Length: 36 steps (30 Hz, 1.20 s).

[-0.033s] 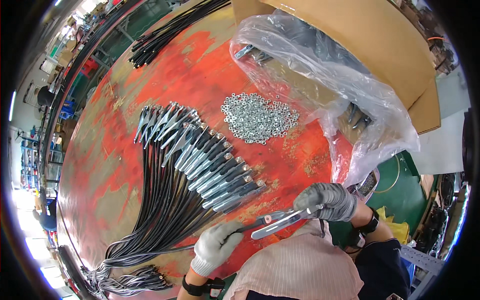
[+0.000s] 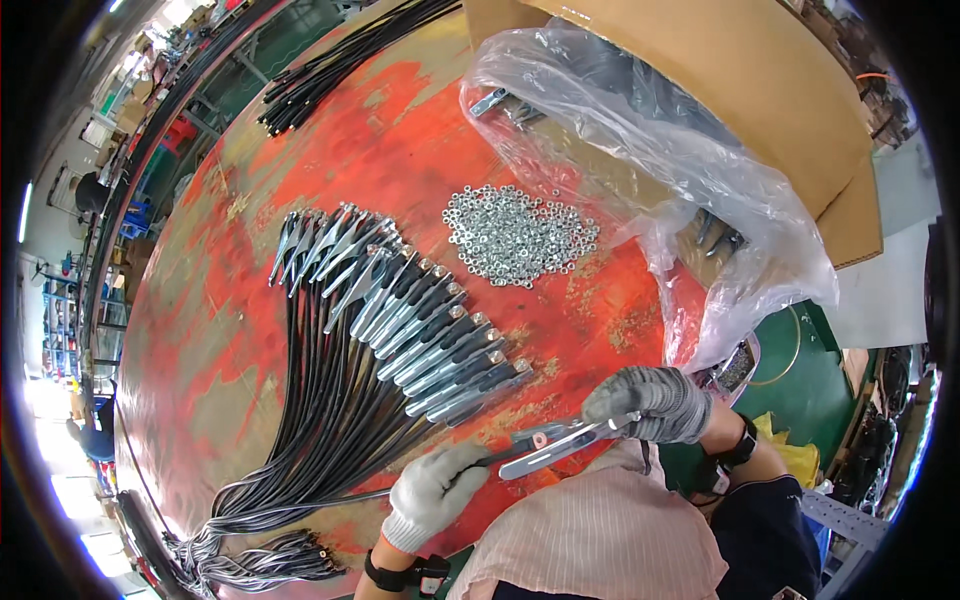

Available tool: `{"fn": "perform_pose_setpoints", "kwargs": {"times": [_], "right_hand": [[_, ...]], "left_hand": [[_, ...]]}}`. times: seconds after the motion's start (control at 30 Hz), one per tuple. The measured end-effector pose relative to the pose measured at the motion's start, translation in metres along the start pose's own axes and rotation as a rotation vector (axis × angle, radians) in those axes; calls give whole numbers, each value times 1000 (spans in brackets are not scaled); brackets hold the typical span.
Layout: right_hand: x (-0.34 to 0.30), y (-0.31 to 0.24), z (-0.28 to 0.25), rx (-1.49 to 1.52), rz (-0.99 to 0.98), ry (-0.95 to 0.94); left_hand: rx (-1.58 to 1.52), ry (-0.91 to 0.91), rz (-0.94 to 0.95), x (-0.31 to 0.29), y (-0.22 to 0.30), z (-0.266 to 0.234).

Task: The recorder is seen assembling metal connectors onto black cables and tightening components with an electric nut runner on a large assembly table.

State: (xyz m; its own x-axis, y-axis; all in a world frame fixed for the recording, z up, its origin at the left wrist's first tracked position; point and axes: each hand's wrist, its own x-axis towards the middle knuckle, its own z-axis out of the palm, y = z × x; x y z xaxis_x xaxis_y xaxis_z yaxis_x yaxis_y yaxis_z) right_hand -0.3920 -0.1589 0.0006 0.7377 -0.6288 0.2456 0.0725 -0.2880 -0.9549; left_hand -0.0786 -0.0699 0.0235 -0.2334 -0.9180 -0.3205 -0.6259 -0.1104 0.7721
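In a white glove, my left hand [image 2: 437, 493] closes around a black cable [image 2: 378, 494] near its end. My right hand [image 2: 648, 404], in a grey striped glove, grips one end of a silvery metal clamp [image 2: 548, 458]. The clamp's long jaw slants down toward my left hand, beside a round copper-coloured spot at the cable's end; whether the two are joined I cannot tell. Just beyond my hands, a fanned row of similar metal clamps [image 2: 440, 372] lies on the table with black cables [image 2: 300, 400] trailing from them.
A heap of small metal nuts [image 2: 520, 237] lies mid-table on the worn red table [image 2: 350, 170]. At the far right stands a cardboard box [image 2: 730, 70] with a clear plastic bag [image 2: 600, 110] spilling out. More black cables [image 2: 350, 65] lie at the far edge; bundled cable ends [image 2: 270, 562] lie near left.
My right hand and the clamp have shifted very slightly left. My left hand stays almost where it was.
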Motion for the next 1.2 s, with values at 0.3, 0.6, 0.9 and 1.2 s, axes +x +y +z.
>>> {"fn": "perform_pose_setpoints", "kwargs": {"times": [0.3,0.6,0.9,1.2], "right_hand": [[14,7,14,143,153,-85],[-1,33,26,616,814,-51],[-24,50,21,668,726,39],[-29,11,-7,3,609,81]], "left_hand": [[-59,-68,72,-5,-5,2],[134,20,163,-3,4,-5],[192,59,175,0,4,-2],[140,122,100,9,1,6]]}}
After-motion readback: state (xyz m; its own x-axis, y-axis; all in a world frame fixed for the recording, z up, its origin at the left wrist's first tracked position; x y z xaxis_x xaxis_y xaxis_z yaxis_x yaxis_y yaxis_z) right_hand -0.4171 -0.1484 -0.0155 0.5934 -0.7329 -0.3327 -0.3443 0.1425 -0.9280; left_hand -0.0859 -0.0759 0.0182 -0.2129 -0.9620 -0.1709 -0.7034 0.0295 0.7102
